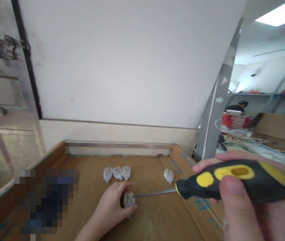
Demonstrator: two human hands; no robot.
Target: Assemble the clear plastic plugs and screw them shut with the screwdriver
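My left hand [113, 204] grips a clear plastic power plug [129, 199] with brass-coloured pins, fingers and thumb around its sides, low over the cardboard surface [157, 221]. In my right hand [248, 197] is a screwdriver [207, 182] with a black and yellow handle, held sideways. Its metal shaft points left, and the tip meets the right side of the plug; the exact contact is too small to make out. Just beyond my left hand, three similar clear plugs [117, 173] lie side by side. Another clear plug [168, 175] lies apart to the right, near the screwdriver's shaft.
Raised cardboard edges [54, 152] border the work surface, with a metal strip [119, 145] along the back. A blurred-out dark object [49, 201] lies at left. Behind stands a white panel [122, 67]. Far right, a person [236, 108] is near boxes and white cables [258, 147].
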